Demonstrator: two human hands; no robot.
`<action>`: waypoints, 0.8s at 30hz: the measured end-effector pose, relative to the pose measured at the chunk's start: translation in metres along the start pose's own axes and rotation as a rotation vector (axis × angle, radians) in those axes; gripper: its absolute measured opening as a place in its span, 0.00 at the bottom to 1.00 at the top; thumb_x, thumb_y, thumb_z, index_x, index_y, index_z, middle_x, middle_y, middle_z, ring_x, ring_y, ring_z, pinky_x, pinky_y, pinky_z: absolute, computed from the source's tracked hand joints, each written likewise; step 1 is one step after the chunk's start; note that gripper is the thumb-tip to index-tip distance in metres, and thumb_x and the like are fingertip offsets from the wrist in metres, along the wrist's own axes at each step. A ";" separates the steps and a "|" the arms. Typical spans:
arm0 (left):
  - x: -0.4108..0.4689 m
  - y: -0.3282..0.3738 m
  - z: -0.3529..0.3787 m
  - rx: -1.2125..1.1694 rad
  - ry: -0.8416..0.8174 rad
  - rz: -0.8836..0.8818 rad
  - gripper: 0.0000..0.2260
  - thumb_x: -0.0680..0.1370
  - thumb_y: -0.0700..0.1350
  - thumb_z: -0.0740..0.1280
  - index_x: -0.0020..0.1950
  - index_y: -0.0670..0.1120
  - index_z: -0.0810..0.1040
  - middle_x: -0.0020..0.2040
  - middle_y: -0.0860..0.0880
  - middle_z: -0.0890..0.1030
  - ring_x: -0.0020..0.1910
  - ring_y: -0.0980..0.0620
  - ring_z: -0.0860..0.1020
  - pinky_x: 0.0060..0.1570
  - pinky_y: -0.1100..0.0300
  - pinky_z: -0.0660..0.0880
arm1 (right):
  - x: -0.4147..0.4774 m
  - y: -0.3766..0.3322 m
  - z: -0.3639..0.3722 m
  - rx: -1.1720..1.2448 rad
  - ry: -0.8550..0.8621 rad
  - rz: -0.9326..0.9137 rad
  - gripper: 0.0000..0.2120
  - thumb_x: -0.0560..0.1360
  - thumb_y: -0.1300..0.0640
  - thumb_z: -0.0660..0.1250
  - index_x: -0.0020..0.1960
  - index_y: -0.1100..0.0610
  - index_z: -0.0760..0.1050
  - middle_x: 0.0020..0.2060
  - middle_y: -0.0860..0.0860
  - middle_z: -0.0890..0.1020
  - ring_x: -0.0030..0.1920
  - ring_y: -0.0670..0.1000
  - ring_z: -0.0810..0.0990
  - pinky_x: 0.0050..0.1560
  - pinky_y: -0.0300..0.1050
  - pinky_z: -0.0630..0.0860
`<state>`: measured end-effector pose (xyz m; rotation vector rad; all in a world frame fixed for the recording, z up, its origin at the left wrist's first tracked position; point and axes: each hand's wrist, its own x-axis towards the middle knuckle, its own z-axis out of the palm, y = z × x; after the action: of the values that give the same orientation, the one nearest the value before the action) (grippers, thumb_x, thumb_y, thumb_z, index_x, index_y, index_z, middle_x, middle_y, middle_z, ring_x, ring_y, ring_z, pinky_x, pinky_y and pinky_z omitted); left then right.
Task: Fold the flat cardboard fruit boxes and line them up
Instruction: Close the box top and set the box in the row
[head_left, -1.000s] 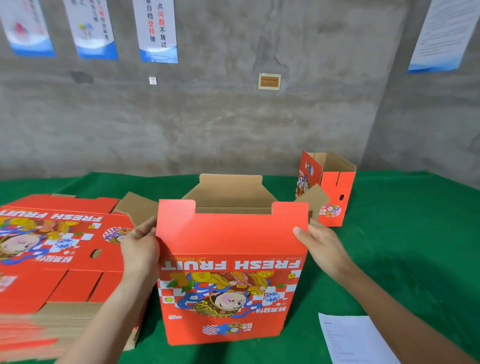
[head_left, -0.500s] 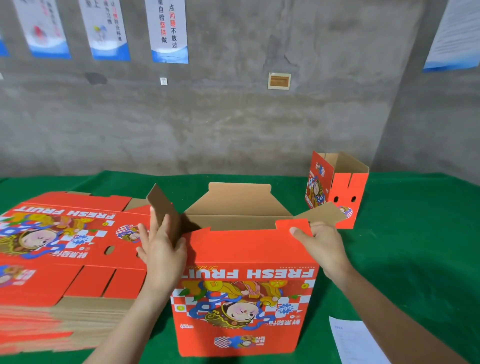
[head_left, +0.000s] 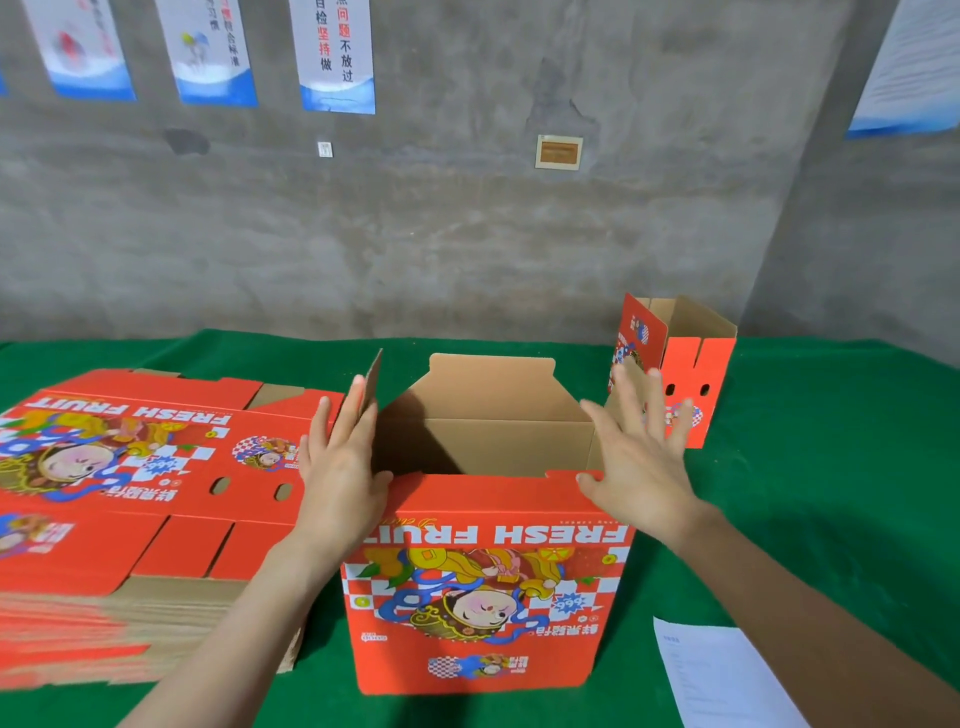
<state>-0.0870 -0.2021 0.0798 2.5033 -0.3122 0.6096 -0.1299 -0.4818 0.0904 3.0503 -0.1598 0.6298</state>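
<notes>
On green cloth (head_left: 831, 493), left hand (head_left: 340, 467) presses box (head_left: 488, 597) flap (head_left: 373, 379), fingers (head_left: 353, 410) straight; right hand (head_left: 639, 467) spread.

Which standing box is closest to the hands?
The open box right in front, between the left hand and right hand. The other folded box stands farther back, untouched.

The box (head_left: 488, 597) in the centre is cardboard: smooth red print with a faint sheen outside, bare matt brown inside. The stack of flat boxes (head_left: 130, 493) at left has the same printed top and raw brown corrugated edges. Under them lies a matt green cloth (head_left: 831, 493), felt-like. The wall (head_left: 467, 234) is rough, blotchy grey concrete. At lower right is a white paper sheet (head_left: 727, 675).
</notes>
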 end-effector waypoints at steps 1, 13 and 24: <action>0.001 0.001 -0.001 0.002 0.002 0.045 0.37 0.69 0.31 0.72 0.75 0.44 0.62 0.78 0.50 0.53 0.76 0.40 0.51 0.72 0.41 0.54 | 0.002 -0.002 -0.003 -0.028 -0.020 -0.074 0.39 0.70 0.50 0.69 0.75 0.48 0.54 0.76 0.52 0.35 0.72 0.57 0.26 0.67 0.63 0.27; 0.007 -0.004 -0.004 -0.176 -0.028 0.307 0.24 0.73 0.43 0.73 0.66 0.47 0.68 0.62 0.48 0.77 0.61 0.49 0.74 0.57 0.61 0.68 | 0.018 -0.012 -0.015 -0.004 -0.289 -0.269 0.45 0.70 0.66 0.65 0.78 0.47 0.44 0.76 0.47 0.34 0.75 0.54 0.32 0.75 0.57 0.39; 0.037 -0.007 0.003 0.062 -0.266 0.168 0.30 0.74 0.35 0.65 0.74 0.54 0.65 0.74 0.43 0.58 0.72 0.41 0.58 0.70 0.52 0.58 | 0.018 -0.020 -0.019 0.006 -0.347 -0.293 0.47 0.69 0.70 0.62 0.78 0.45 0.42 0.77 0.46 0.39 0.75 0.54 0.32 0.76 0.55 0.39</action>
<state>-0.0512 -0.2016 0.0929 2.6385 -0.6165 0.3532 -0.1189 -0.4629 0.1149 3.0705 0.2806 0.0840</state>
